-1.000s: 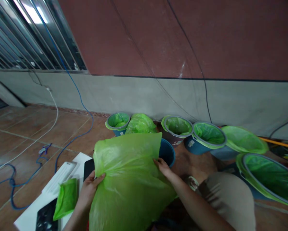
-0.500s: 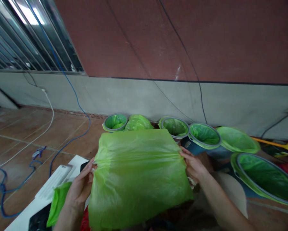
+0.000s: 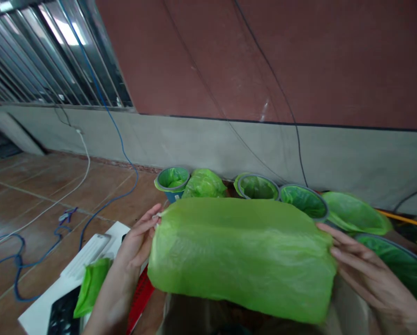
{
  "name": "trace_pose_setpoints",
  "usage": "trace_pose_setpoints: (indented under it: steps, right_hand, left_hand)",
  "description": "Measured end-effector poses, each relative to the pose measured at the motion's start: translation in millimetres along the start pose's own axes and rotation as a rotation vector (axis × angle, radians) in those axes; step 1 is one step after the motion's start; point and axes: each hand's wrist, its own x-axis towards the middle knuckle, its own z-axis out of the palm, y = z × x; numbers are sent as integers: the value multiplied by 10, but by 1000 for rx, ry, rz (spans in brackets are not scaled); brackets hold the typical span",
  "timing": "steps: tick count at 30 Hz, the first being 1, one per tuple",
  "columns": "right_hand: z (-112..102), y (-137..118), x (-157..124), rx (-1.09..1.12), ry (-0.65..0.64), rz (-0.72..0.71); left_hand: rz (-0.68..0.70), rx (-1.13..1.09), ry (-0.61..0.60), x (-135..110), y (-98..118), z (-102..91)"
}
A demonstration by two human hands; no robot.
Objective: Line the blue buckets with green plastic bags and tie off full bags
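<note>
A wide green plastic bag is stretched between my hands in front of me, its upper edge pulled taut. My left hand pinches the bag's left corner with thumb and fingers. My right hand grips the bag's right edge, its fingers lying along the plastic. The bag hides whatever is under it and part of the bins behind.
A row of bins lined with green bags stands along the wall: a small blue one, a tied green bag, and several more to the right. A folded green bag lies on a white board. Blue and white cables trail across the tiled floor.
My hands have pulled apart, spreading the bag much wider. My right hand has moved far to the right and the bag has been raised, covering the blue bin in front.
</note>
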Motion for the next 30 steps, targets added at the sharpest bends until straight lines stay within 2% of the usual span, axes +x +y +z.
trace_pose_setpoints:
  steps: [2,4,8,12,15,17,20,22,27,30]
  right_hand:
    - [10,-139,-48,51,-91,97]
    - [35,-231,-71,12,-149,124]
    - [66,-150,-61,-95,-231,92]
    - [46,52,-38,-279,-261,81]
    - [-3,78,-22,-458,-237,69]
    - [-44,59,-16,-494,-203,58]
    - [-96,62,-19,-496,-113,33]
    - [-113,90,-28,-512,-54,-1]
    - [-91,123,-50,-521,-62,-10]
    - [-73,120,-49,-524,-67,-3]
  left_hand:
    - [47,19,-24,-48,49,21]
    - [76,36,-58,-102,107,30]
    - [122,67,-123,-194,242,5]
    - [165,253,-144,-245,401,-70]
    - [143,447,-203,-253,506,-108]
    - [153,563,-259,-253,541,-98]
    - [225,666,-348,-245,503,-35]
    - [276,646,-372,-228,418,12]
    - [286,453,-280,-156,165,57]
    - [322,519,-269,-143,122,76]
